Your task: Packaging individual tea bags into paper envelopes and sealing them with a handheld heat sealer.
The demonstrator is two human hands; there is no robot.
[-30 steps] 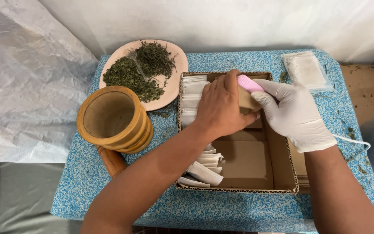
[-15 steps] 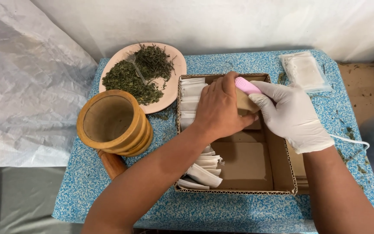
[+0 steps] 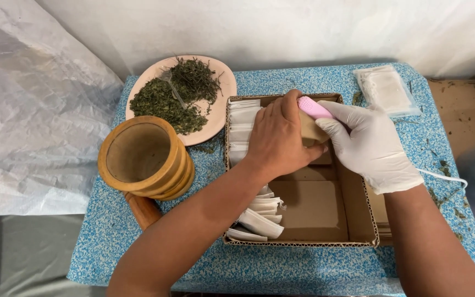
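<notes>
Sealing seems to be the step in hand, judging by the tool. On the bench (image 3: 303,269), a wooden mortar (image 3: 145,157) and a plate (image 3: 224,118) of dried herbs sit beside the cardboard box (image 3: 314,212) of white sachets (image 3: 257,220). Over its far end, the left hand (image 3: 279,137) presses closed upon a small tan packet (image 3: 311,129), mostly hidden. The gloved right hand (image 3: 372,143) grips a pink corded tool (image 3: 314,107) touching that packet. Next comes steady alignment, probably.
</notes>
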